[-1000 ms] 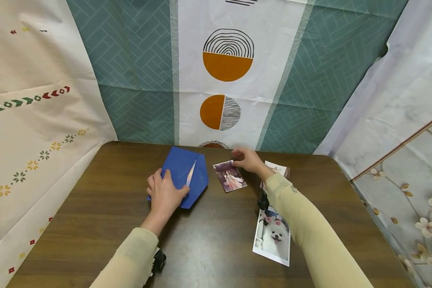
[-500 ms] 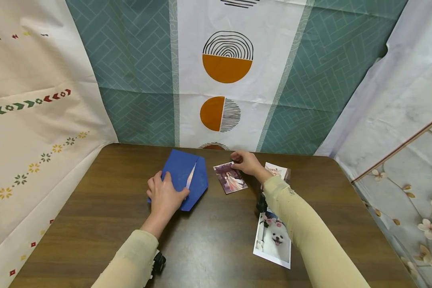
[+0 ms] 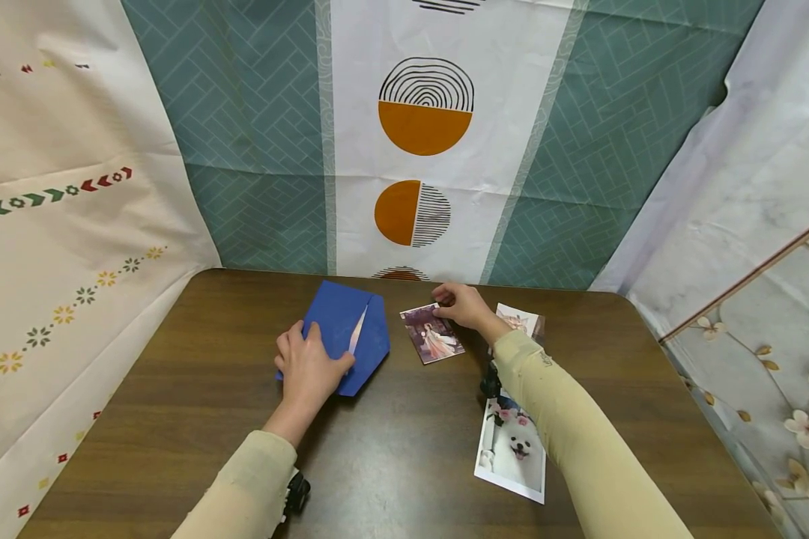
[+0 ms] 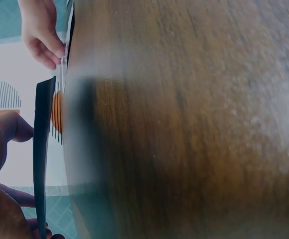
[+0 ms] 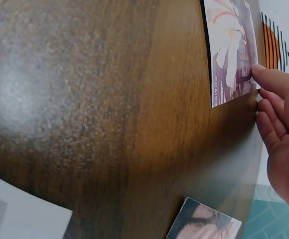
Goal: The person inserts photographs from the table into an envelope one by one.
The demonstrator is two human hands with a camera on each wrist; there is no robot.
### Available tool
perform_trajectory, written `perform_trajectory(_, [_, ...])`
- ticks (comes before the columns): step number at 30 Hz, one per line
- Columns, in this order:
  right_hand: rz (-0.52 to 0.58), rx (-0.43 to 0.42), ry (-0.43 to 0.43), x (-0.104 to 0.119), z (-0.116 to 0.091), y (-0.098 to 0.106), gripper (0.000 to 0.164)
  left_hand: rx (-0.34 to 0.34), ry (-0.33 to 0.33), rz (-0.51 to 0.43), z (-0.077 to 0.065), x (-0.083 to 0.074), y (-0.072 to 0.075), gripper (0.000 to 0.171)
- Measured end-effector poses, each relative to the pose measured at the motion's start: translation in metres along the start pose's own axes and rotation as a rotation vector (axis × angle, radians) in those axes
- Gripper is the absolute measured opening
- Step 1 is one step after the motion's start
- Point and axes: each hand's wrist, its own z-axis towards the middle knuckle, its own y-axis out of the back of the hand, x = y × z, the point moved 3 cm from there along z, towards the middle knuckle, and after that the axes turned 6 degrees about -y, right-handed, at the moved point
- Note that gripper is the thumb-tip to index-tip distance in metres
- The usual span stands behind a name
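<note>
My left hand (image 3: 308,364) holds the left side of a blue envelope (image 3: 337,314); the thumb lies on top and other fingers curl at its edge. A narrow gap in the envelope's flap shows something pale inside. In the left wrist view the envelope (image 4: 42,149) appears edge-on, slightly above the tabletop. To its right, my right hand (image 3: 464,305) pinches the upper right corner of a small photo (image 3: 431,335) of a figure in a long dress. In the right wrist view the thumb rests on the face of this photo (image 5: 231,55), other fingers behind the corner.
A photo of a white dog (image 3: 514,453) lies on the brown wooden table (image 3: 391,464) beneath the right forearm. Another picture (image 3: 517,318) farther back is partly covered by that arm. Patterned cloth (image 3: 263,187) hangs behind the table's far edge.
The view has tilted slightly, so everything sits a little lower in the frame. Both hands keep their places on the envelope and the small photo.
</note>
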Motion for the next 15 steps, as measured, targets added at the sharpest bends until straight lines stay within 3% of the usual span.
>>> perform_trajectory(15, [-0.029, 0.004, 0.008, 0.0045, -0.0029, 0.0, 0.032, 0.002, -0.002, 0.011, -0.0002, -0.0025, -0.0002, 0.087])
